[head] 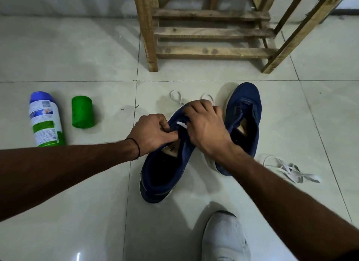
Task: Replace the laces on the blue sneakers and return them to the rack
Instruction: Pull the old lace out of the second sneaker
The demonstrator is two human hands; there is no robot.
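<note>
Your right hand (206,126) covered the near sneaker's (163,173) eyelets and toe, so only a short stretch of lace (181,124) showed, and its grip could not be judged. Your left hand's (153,133) fingertips were tucked out of sight at the sneaker's edge. The frame cut off the rack's (211,33) top and the white shoe's (225,239) heel. The spray can's (45,121) print was too small to read.

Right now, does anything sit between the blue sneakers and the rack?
Nothing solid. Only bare tile separates the blue sneakers from the wooden rack, apart from the white lace looping past the near toe. The spray bottle and green roll lie off to the left.
</note>
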